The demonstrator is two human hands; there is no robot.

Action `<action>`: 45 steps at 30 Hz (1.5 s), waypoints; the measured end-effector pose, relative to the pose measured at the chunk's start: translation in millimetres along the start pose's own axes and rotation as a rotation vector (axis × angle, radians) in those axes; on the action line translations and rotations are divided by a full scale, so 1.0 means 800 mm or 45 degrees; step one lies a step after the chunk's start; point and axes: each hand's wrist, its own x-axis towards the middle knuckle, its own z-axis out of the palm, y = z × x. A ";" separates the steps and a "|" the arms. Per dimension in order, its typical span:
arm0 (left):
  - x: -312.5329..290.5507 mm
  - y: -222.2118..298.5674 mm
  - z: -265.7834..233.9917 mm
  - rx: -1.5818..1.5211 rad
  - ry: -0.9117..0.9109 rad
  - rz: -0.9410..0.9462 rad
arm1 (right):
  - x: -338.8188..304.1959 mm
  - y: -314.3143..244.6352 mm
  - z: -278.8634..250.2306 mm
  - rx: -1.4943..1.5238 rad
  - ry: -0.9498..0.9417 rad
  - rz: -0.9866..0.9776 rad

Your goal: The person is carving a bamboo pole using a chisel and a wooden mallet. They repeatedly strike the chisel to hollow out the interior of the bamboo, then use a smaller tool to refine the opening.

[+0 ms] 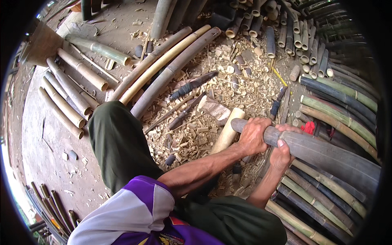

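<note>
- The fingers of the left hand and right hand clasp a dark bamboo pole, slanting rightward above stacked poles.
- The left forearm hides part of a pale log.
- Wood chips litter the floor, a knife among them.
- Beyond, three long poles lie leftward.
- Farthest, cut tubes heap beside a woven wall.

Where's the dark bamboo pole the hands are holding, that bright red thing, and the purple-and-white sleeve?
Dark bamboo pole (326,154): head view, on its wide shaft.
Bright red thing (308,127): head view, on its middle.
Purple-and-white sleeve (141,206): head view, on its pale part.
</note>
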 end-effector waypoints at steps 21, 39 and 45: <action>0.023 0.032 0.046 -0.347 -0.461 -0.458 | -0.221 0.068 -0.004 -0.096 0.475 0.746; -0.073 -0.049 -0.005 0.193 -0.861 -0.481 | -0.203 0.186 -0.340 -2.178 0.558 0.824; -0.096 -0.061 0.006 0.102 -0.902 -0.448 | -0.260 0.222 -0.320 -2.411 0.252 0.817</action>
